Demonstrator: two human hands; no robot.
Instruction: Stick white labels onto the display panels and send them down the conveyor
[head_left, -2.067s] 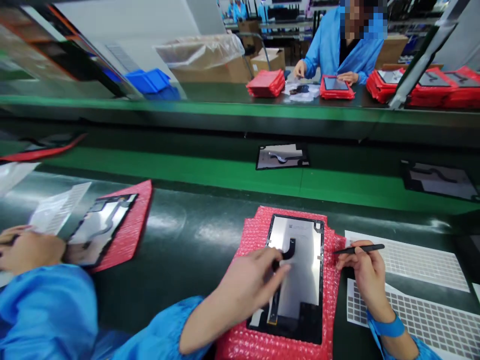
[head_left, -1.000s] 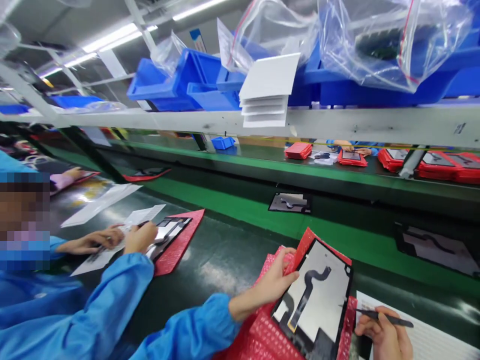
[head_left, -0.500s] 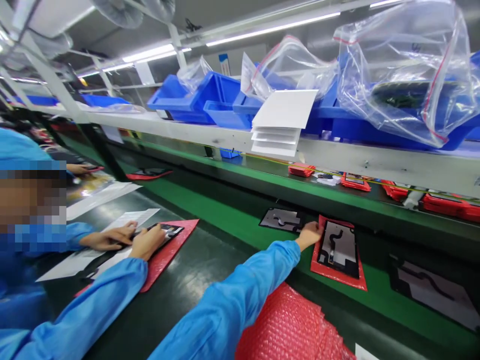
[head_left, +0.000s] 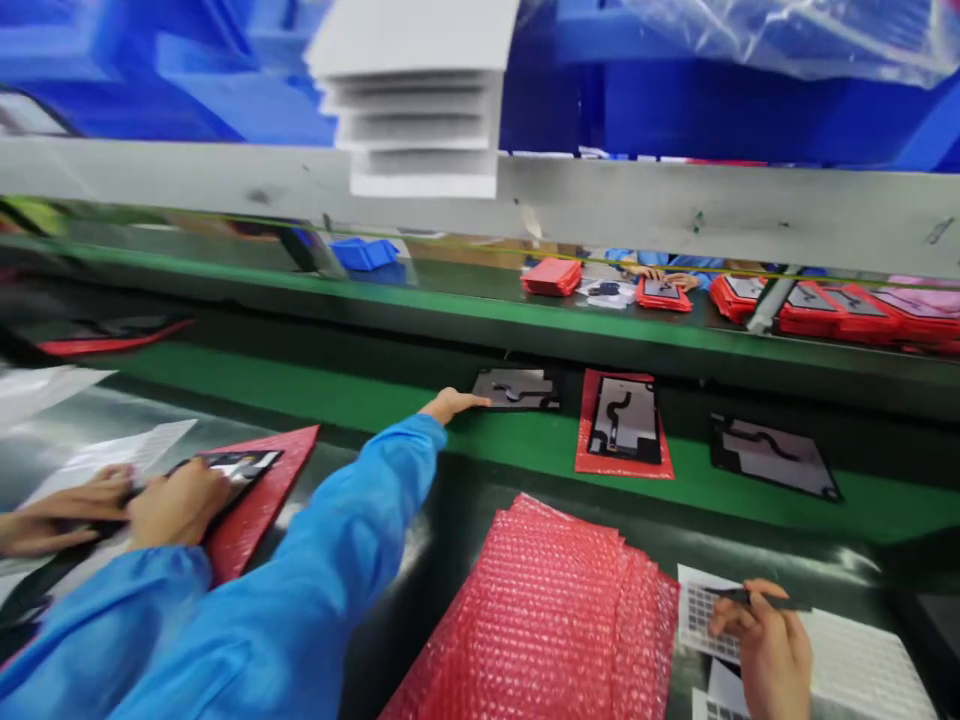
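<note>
My left hand (head_left: 454, 402) reaches far forward in a blue sleeve, its fingers closed at the left edge of a flat grey display panel (head_left: 517, 388) with a dark border and flex cable. That panel lies on the green strip. To its right, a similar panel (head_left: 628, 418) rests on a red bubble bag (head_left: 589, 458). My right hand (head_left: 776, 645), at lower right, grips slim black tweezers (head_left: 750, 597) over a white sheet with a grid of small grey labels (head_left: 697, 615). Between my hands lies a stack of red bubble bags (head_left: 551, 610).
A co-worker's hands (head_left: 172, 500) handle a panel on a red bag (head_left: 274, 480) at left. Another panel (head_left: 780, 455) lies at right on the green strip (head_left: 375, 390). Overhead runs a shelf edge (head_left: 630, 200) with blue bins and hanging white papers (head_left: 424, 130). Across the line, other hands work beside red stacks.
The view has turned right and down, bringing my right hand and the label sheet into sight. My left hand has moved from the panel on the red bag to the panel left of it.
</note>
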